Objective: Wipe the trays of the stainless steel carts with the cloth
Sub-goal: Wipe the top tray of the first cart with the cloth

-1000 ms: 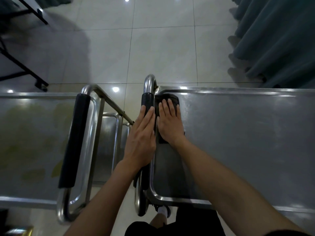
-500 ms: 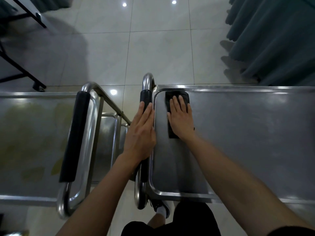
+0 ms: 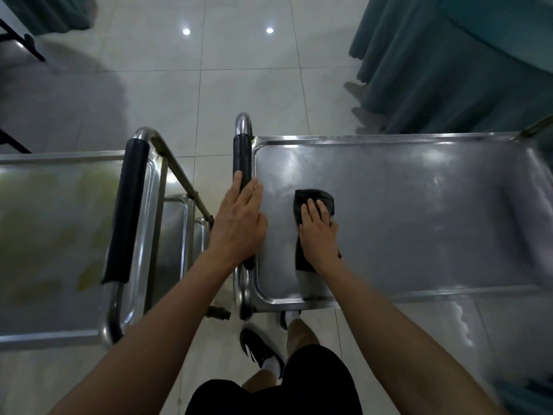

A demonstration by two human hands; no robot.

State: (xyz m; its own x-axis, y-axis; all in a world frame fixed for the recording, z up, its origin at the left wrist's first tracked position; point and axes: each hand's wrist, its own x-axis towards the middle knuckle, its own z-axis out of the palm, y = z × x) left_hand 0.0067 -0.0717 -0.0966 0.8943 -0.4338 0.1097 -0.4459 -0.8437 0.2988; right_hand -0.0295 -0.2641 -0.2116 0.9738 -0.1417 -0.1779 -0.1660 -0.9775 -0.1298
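Two stainless steel carts stand side by side. The right cart's top tray (image 3: pixel 419 211) is bare steel. My right hand (image 3: pixel 317 232) lies flat on a dark cloth (image 3: pixel 314 199) and presses it onto the left part of that tray. My left hand (image 3: pixel 239 223) rests with straight fingers on the black-padded handle (image 3: pixel 241 154) at the tray's left end. The left cart's top tray (image 3: pixel 59 235) shows yellowish smears, and its own padded handle (image 3: pixel 127 211) faces the right cart.
A lower shelf (image 3: pixel 173 235) of the left cart shows between the handles. Teal curtains (image 3: pixel 449 64) hang at the back right, close to the right cart. Black frame legs (image 3: pixel 18 40) stand at the far left. My feet (image 3: pixel 260 351) are on the tiled floor (image 3: pixel 239 85) below.
My right hand has slid the cloth from the tray's far left corner to the right and toward me. My left hand stays on the handle. The view has shifted.
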